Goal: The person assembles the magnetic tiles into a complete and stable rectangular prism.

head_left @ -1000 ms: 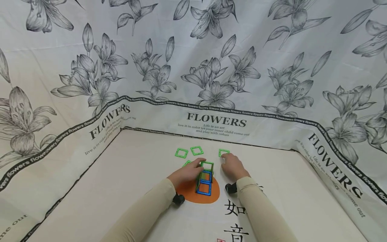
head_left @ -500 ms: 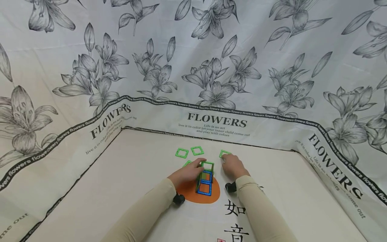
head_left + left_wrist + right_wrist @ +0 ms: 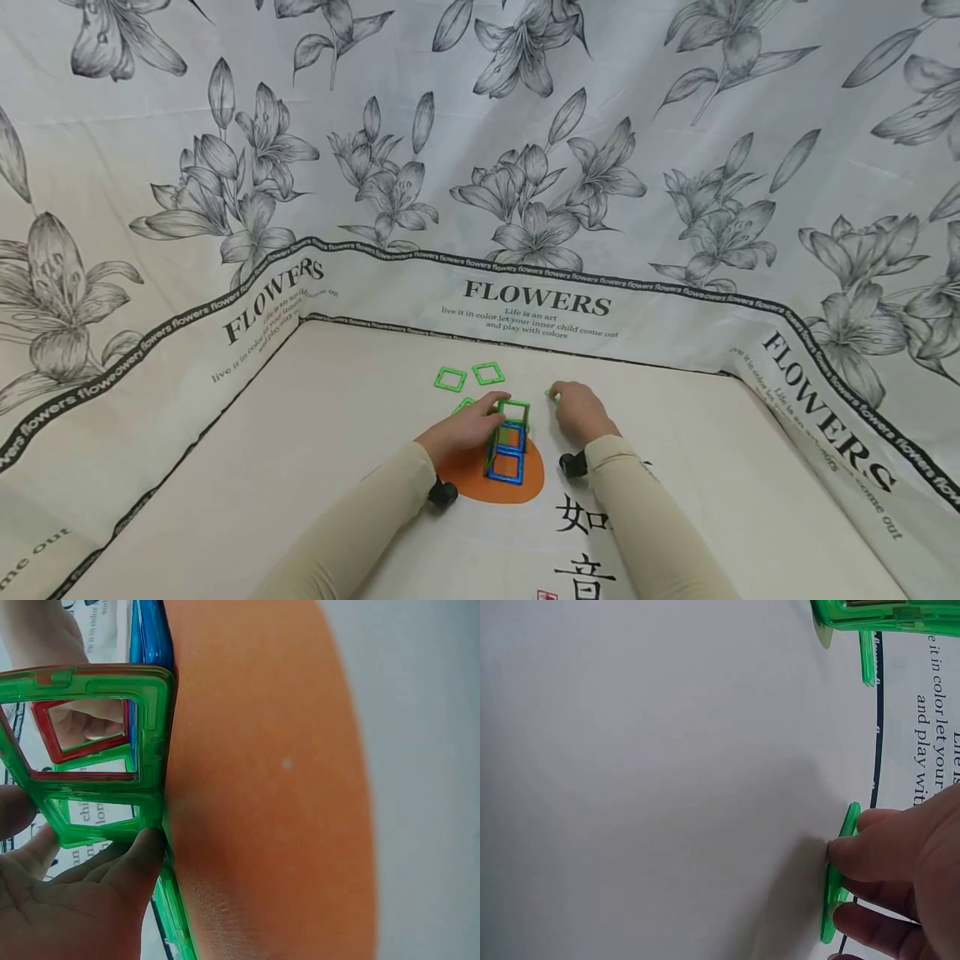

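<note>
The left hand (image 3: 463,429) holds the far, green end of the tile structure (image 3: 512,452), fingers and thumb bent against its frames. This structure, the landmark for all that follows, shows a green frame at its far end and two blue ones nearer the person; the left wrist view also shows a red-edged frame through the green. To its right and slightly beyond, the right hand (image 3: 583,414) has a closed pinch grip on a single green tile (image 3: 832,896), thumb on one face and fingers on the other. The tile is tilted up and apart from the structure; whether its lower edge touches the bench (image 3: 360,392) cannot be told.

Beyond the structure to the left, two loose green tiles (image 3: 448,389) lie flat near each other, and a partly hidden green tile (image 3: 463,405) shows just behind the left hand. Beneath the structure is an orange disc (image 3: 467,483); black characters (image 3: 585,518) run down the bench to its near right.
</note>
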Tool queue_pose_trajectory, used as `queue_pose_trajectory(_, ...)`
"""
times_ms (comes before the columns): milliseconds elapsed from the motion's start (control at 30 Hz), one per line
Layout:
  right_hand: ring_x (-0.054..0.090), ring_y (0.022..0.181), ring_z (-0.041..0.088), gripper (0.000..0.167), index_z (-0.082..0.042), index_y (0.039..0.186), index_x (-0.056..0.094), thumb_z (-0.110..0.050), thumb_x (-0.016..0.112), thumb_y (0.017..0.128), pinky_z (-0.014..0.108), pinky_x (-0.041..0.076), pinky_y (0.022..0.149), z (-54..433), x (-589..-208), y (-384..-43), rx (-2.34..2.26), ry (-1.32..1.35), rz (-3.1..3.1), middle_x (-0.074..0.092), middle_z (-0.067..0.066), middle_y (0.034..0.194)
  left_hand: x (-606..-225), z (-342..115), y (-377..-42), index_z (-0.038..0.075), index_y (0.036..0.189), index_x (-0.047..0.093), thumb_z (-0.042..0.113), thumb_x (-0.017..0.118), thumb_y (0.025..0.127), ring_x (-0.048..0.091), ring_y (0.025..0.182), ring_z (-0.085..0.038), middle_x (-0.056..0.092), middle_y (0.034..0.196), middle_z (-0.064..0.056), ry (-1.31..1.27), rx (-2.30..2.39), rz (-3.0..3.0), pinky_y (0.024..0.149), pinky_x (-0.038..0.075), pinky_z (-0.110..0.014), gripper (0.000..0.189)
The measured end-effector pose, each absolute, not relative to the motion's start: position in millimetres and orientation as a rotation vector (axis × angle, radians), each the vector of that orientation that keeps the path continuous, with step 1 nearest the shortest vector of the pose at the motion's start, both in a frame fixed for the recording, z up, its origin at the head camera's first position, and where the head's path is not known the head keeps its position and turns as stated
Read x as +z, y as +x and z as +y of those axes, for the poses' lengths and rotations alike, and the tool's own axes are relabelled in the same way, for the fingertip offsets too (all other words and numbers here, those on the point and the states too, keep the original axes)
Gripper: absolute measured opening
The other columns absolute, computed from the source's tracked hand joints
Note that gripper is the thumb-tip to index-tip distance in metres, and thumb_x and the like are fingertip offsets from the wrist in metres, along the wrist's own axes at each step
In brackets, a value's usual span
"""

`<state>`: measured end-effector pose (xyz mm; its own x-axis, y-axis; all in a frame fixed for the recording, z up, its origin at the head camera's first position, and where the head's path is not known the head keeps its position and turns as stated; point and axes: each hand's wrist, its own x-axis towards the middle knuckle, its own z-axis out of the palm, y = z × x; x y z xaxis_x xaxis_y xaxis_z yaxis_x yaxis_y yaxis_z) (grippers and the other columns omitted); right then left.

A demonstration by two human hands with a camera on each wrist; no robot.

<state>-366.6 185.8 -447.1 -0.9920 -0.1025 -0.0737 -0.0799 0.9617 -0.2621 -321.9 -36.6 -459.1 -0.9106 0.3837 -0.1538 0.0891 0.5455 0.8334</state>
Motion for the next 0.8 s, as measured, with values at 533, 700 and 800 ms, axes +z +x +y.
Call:
queue_pose_trajectory(533,0.052,0.071,0.022,0.015,-0.003,0.096,0.064,-0.007,0.059,0.082,0.036,0.046,0.065,192.4,-446.4,-352.4,-0.361,-0.076,3.069,0.062,0.008,0.082,-460.1,-35.1,-320.0,0.030,0.149,0.035,0.034,0.040,0.104,0.044,0.136,-0.031,0.046,0.148,-0.012,0.390,1.295,2.478,0.111,0.034,-0.055,0.045)
queue_pose_trajectory(700,0.048,0.065,0.021,0.015,-0.009,0.076,0.059,-0.019,0.060,0.086,0.032,0.038,0.057,194.7,-444.7,-346.9,-0.372,-0.081,3.103,0.055,0.005,0.069,-458.0,-35.4,-318.9,0.031,0.148,0.035,0.034,0.040,0.103,0.041,0.138,-0.031,0.045,0.148,-0.012,0.391,1.286,2.487,0.112,0.033,-0.055,0.045)
queue_pose_trajectory(800,0.048,0.064,0.020,0.023,-0.010,0.073,0.058,-0.026,0.060,0.089,0.032,0.037,0.057,195.1,-443.1,-344.3,-0.392,-0.101,3.117,0.054,0.005,0.067,-457.5,-35.9,-319.0,0.031,0.148,0.035,0.035,0.040,0.103,0.041,0.138,-0.031,0.045,0.149,-0.012,0.389,1.282,2.488,0.112,0.032,-0.056,0.045)
